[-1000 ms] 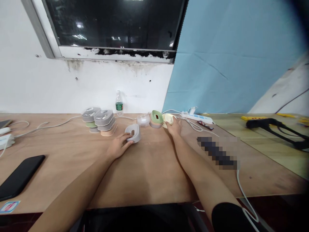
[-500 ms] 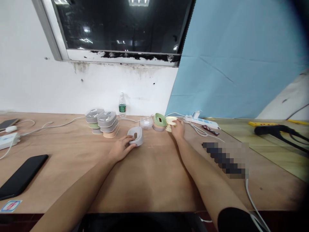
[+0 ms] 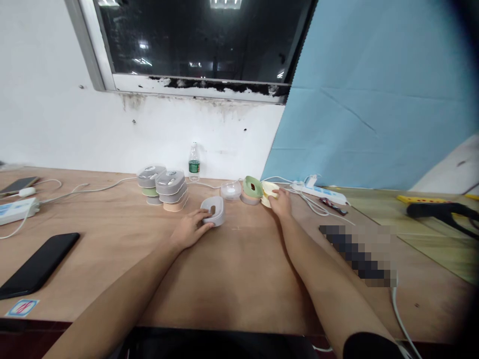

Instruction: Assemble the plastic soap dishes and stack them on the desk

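Note:
My left hand [image 3: 193,227] grips the near left edge of a light grey plastic box part [image 3: 218,214] with an oval slot, tilted on the table. Farther right, my right hand [image 3: 281,203] is closed on a pale yellow box part [image 3: 270,188], its fingers over the near right side. Just left of it sits a green slotted part [image 3: 253,185] on top of a peach and grey one. A clear lid [image 3: 231,190] lies beside those. Behind my left hand stand two stacks of grey-lidded boxes [image 3: 171,185], with green and peach layers.
A water bottle [image 3: 194,164] stands against the wall. White power strips [image 3: 319,191] and cables lie at both sides. A black phone [image 3: 40,263] rests at the left front. A blurred dark object [image 3: 355,254] lies near my right forearm, and yellow and black gear [image 3: 430,207] at far right.
The whole view has shifted slightly, so things appear a little farther right. The yellow part looks more tilted under my right hand. My left hand keeps its hold on the grey part.

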